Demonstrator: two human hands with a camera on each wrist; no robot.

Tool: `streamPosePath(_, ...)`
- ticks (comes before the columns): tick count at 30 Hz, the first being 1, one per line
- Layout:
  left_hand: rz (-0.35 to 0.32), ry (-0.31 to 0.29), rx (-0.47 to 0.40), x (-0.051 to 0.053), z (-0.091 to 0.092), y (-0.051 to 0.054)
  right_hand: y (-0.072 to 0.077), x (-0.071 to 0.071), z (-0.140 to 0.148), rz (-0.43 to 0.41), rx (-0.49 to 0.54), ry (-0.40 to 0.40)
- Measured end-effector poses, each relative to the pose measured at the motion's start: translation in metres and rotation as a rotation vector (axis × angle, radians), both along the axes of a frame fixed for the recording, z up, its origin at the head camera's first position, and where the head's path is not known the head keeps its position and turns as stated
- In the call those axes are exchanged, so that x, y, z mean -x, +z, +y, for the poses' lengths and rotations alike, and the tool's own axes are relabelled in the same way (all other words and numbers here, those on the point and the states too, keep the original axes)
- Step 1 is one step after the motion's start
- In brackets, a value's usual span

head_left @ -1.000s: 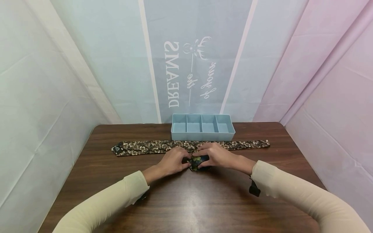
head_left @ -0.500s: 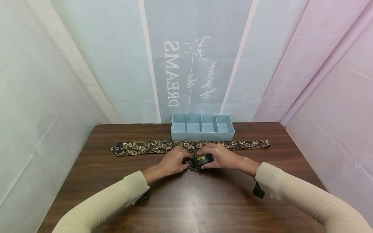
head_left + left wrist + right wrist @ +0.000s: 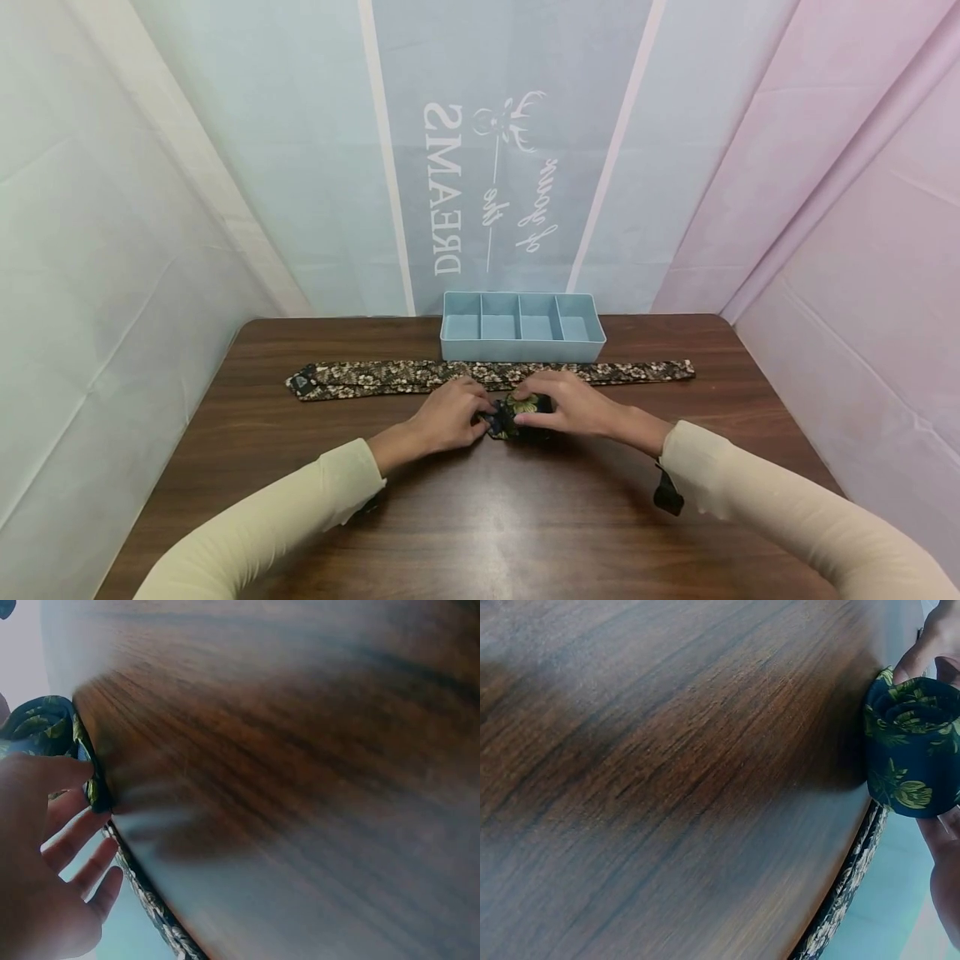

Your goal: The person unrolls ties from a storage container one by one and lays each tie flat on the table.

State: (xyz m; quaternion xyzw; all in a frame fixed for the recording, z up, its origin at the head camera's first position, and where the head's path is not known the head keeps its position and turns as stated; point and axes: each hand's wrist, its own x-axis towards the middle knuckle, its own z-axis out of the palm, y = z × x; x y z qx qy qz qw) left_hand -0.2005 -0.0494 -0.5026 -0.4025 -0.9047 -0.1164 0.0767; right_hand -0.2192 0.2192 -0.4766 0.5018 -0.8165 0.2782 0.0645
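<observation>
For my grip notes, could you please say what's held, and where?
The dark, rolled tie: left hand pinches its unrolled end; right hand grips the coil.

The head view looks forward and down over the brown wood-grain table (image 3: 480,525). Both wrist views look low and close across it, tilted sideways, sharing the rolled navy yellow-flowered cloth (image 3: 909,769).

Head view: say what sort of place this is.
Probably a makeshift, screened-off work booth: a wood-grain table stands between pale, creased side sheets, with a blue-grey curtain printed "DREAMS" just behind it.
</observation>
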Motion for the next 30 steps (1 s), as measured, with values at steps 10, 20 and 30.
streamPosePath(10,0.035,-0.01,0.04,-0.004,0.0,-0.002,0.002,-0.001,0.005,-0.019,0.028,-0.056)
streamPosePath(20,0.004,0.06,-0.079,-0.002,0.009,0.001,0.005,-0.002,0.011,-0.09,0.008,-0.076)
streamPosePath(30,0.018,0.006,-0.097,-0.001,0.021,0.001,0.004,-0.001,0.016,-0.082,0.024,-0.077)
